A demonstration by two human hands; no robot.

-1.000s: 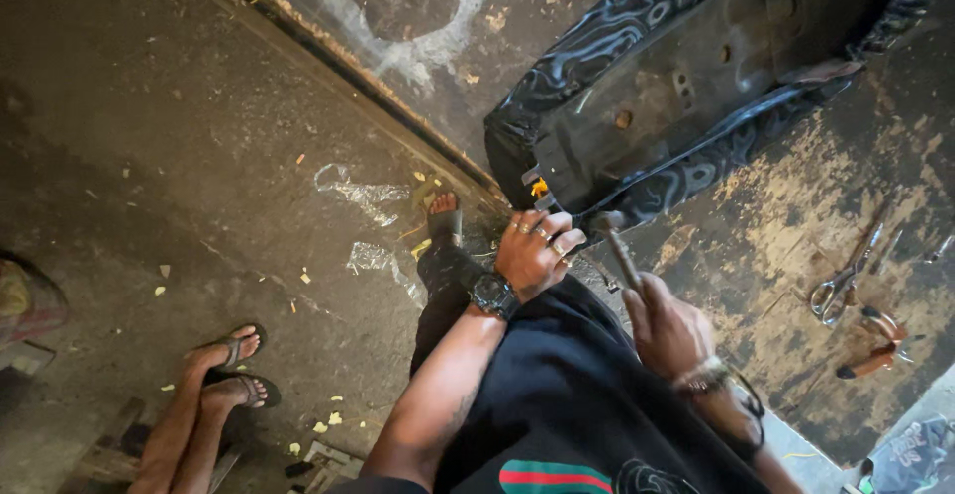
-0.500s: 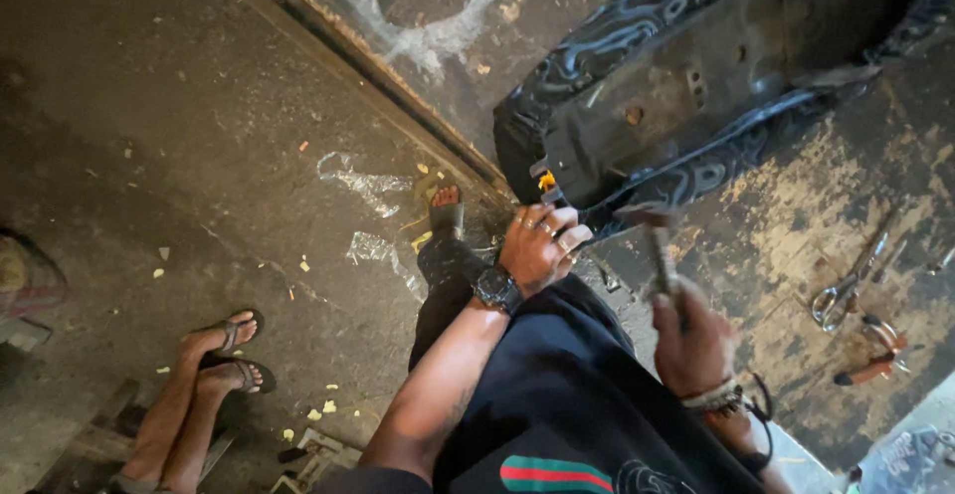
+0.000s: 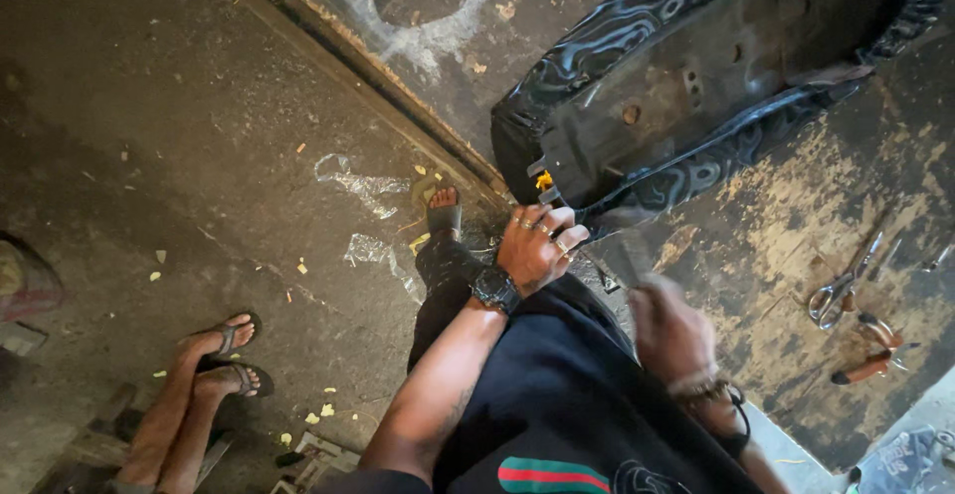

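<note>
An upturned black seat (image 3: pixel 696 106) with a patterned vinyl cover lies on a worn, stained bench top (image 3: pixel 776 235). My left hand (image 3: pixel 537 245), with rings and a dark wristwatch, presses the cover's edge at the seat's near corner beside a small yellow bit (image 3: pixel 543 181). My right hand (image 3: pixel 676 330), blurred by motion and wearing a bracelet, grips a slim hammer-like tool (image 3: pixel 619 255) whose head sits just below the seat edge, close to my left fingers.
Scissors (image 3: pixel 844 290) and orange-handled pliers (image 3: pixel 875 360) lie on the bench at the right. My sandalled foot (image 3: pixel 444 213) rests on the concrete floor. Another person's feet (image 3: pixel 214 360) in sandals are at lower left, with plastic scraps (image 3: pixel 353 181) nearby.
My right hand lifted the tool away from the seat edge, then swung it back down toward it. My left hand stayed on the cover's corner.
</note>
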